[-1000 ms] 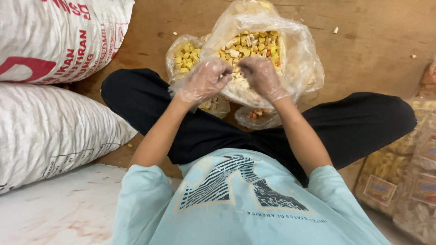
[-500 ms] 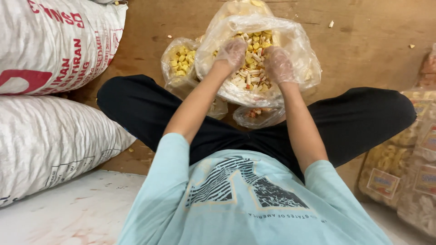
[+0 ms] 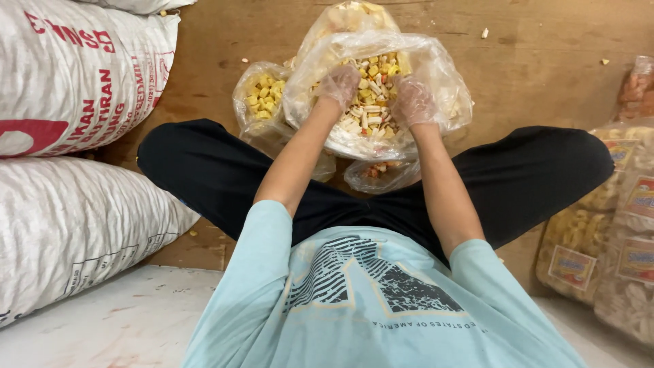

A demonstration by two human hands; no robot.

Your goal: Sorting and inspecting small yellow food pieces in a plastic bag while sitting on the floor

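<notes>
Large clear plastic bag [image 3: 443, 88] of mixed yellow and white snack pieces [image 3: 371, 112]: gloved left hand [image 3: 338, 83] and gloved right hand [image 3: 413, 101] were inside, fingers curled loosely into the pieces; grasp unclear. Smaller clear bag of yellow pieces [image 3: 262, 102] lay beside.

Single head-worn camera, looks steeply down wearer's chest and crossed legs toward wooden floor [image 3: 545, 61]. Close range: both forearms fill centre, left hand [image 3: 338, 85] and right hand [image 3: 413, 102] near top. White sacks [image 3: 75, 75] at left edge.
</notes>
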